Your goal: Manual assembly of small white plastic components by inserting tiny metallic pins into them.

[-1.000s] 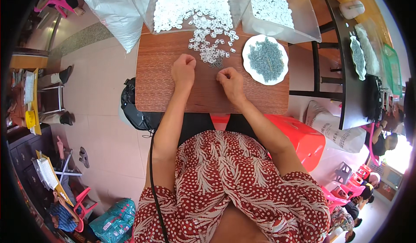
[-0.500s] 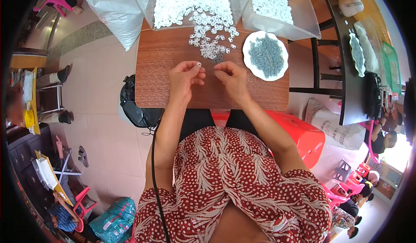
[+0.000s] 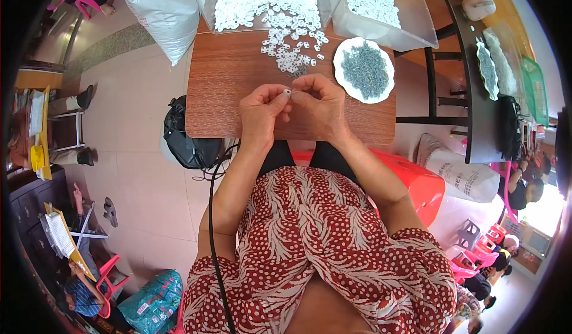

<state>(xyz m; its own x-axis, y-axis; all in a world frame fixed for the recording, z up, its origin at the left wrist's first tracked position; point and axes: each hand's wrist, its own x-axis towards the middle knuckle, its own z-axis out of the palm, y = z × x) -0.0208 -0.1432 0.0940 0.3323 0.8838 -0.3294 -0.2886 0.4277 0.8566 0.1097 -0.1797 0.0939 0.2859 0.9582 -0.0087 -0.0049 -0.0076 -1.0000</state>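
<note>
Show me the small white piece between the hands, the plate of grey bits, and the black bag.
small white piece (image 3: 287, 91), head view, its middle.
plate (image 3: 344, 87), head view, white rim.
black bag (image 3: 182, 143), head view, its side.

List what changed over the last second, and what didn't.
Both hands pulled back from the loose white pieces toward the body and met: the left hand now pinches a small white piece, with the right hand against it. The white plate of grey parts and the clear trays stayed put.
</note>
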